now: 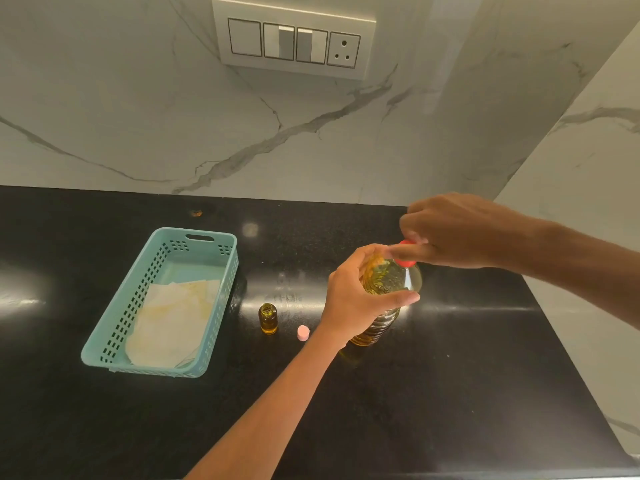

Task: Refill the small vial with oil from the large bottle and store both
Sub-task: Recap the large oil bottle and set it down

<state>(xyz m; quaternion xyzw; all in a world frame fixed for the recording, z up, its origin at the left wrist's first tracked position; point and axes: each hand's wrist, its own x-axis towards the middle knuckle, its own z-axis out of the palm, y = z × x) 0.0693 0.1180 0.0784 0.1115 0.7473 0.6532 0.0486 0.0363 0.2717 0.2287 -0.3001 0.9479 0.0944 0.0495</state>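
**Bottle held in both hands, cap under the right fingers**

The bottle (388, 282) is gripped at its shoulder by the left hand (353, 299), with the fingers and thumb wrapped round the clear plastic. The red cap (407, 261) at the neck is pinched by the curled fingers of the right hand (450, 230), directly above the left-hand grip. The bottle's long axis runs from the base, beside the left wrist, up to the neck under the right hand. Whether the base rests on the counter (450, 375) cannot be told. Whether the cap is being loosened or tightened cannot be told either; the blur there suggests a twist is under way.

The vial (268, 318) stands upright on the counter, below and to the left of the left-hand grip and apart from it. Its mouth is open and amber oil is seen inside. The pink cap (303, 333) lies between the vial and the left wrist, touching neither. The vial is nearer the left hand; the right hand is well apart from it, on the far side of the bottle.

Any pour would have to be carried leftward and downward from the grip, with the neck tipped toward that narrow mouth. Further left, the basket (93, 351) holds a tissue (173, 320) and neither container, so storing is judged not yet done.
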